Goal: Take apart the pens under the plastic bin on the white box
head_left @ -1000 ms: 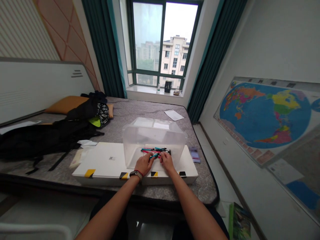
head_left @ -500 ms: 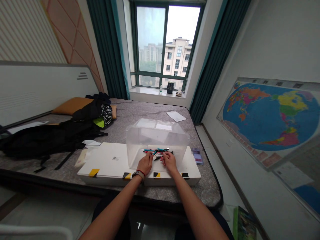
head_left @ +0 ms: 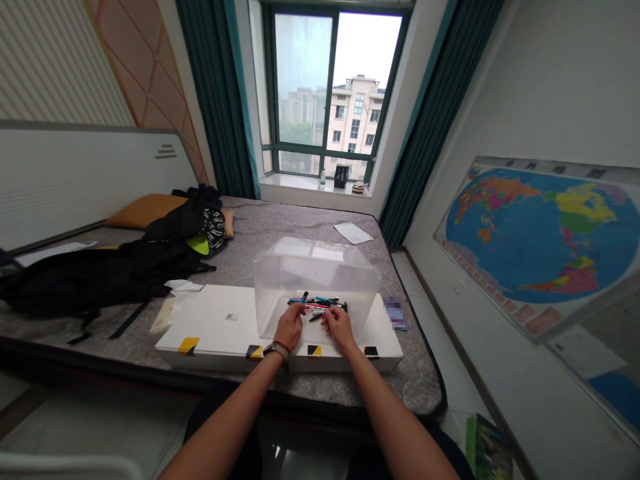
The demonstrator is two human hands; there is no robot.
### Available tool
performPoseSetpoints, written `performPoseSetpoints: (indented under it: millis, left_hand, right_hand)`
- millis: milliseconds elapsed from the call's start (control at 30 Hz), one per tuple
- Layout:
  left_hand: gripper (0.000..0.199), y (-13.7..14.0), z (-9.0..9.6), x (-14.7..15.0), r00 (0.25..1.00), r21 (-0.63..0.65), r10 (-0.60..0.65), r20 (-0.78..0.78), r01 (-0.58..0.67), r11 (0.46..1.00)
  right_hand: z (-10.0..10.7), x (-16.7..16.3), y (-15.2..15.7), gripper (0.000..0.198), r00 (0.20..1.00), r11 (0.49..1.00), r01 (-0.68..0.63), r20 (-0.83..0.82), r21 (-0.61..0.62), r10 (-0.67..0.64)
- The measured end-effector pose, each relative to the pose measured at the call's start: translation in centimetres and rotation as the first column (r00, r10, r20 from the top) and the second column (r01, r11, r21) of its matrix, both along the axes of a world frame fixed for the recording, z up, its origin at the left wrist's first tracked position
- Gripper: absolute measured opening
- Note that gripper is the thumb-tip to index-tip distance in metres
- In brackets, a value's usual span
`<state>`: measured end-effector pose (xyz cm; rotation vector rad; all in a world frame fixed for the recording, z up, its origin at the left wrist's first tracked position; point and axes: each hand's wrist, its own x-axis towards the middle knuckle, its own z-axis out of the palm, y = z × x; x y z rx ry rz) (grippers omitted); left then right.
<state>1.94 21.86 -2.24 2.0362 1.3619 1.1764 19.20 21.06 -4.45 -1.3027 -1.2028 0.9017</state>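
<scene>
In the head view, a clear plastic bin (head_left: pixel 315 270) lies on its side on a white box (head_left: pixel 215 317), its opening toward me. Several pens (head_left: pixel 325 301) in black, teal and red lie in a loose pile inside it. My left hand (head_left: pixel 290 325) is closed on a teal and black pen (head_left: pixel 304 298), which points up and away from me. My right hand (head_left: pixel 338 325) is at the right of the pile with its fingers pinched together. A dark pen (head_left: pixel 316 317) lies near its fingertips; whatever the fingers hold is hidden.
The box rests on a grey mattress (head_left: pixel 280 213). To the left lie a black backpack (head_left: pixel 115 270) and a brown cushion (head_left: pixel 145 212). A white sheet of paper (head_left: pixel 353 233) is behind the bin. Right of the box is a blurred purple packet (head_left: pixel 395 313).
The pen in my left hand has swung from lying nearly flat to a steeper, upward tilt. My right hand has stayed almost in place.
</scene>
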Motion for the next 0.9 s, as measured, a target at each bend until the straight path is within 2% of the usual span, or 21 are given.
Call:
performPoseSetpoints:
  millis: [133, 267, 467, 633, 733, 900]
  left_hand:
    - [0.037, -0.1, 0.2, -0.2, 0.997, -0.018, -0.025, 0.07, 0.026, 0.999]
    - [0.046, -0.2, 0.3, -0.1, 0.996, -0.022, -0.064, 0.06, 0.065, 0.998]
    - [0.043, 0.2, -0.3, 0.1, 1.0, -0.025, -0.028, -0.002, 0.028, 0.999]
    - [0.039, 0.6, -0.6, 0.1, 0.999, -0.034, 0.013, -0.032, -0.014, 0.999]
    - [0.037, 0.5, -0.5, 0.1, 0.999, -0.064, 0.007, -0.033, -0.009, 0.998]
    - [0.032, 0.3, -0.6, 0.3, 0.982, -0.054, -0.062, -0.178, 0.053, 0.997]
  right_hand:
    - [0.0, 0.0, -0.2, 0.031, 0.997, 0.999, -0.038, 0.066, 0.033, 0.035]
    - [0.3, 0.0, -0.3, 0.043, 0.989, 0.992, -0.125, 0.088, 0.025, 0.123]
    - [0.2, 0.1, 0.2, 0.056, 0.985, 0.987, -0.144, -0.102, -0.072, 0.136]
    - [-0.4, 0.1, 0.2, 0.046, 0.983, 0.986, -0.168, 0.071, -0.018, 0.169]
    - [-0.6, 0.2, 0.3, 0.047, 0.98, 0.988, -0.152, 0.124, -0.018, 0.153]
    - [-0.4, 0.4, 0.3, 0.047, 0.973, 0.987, -0.162, 0.17, 0.008, 0.158]
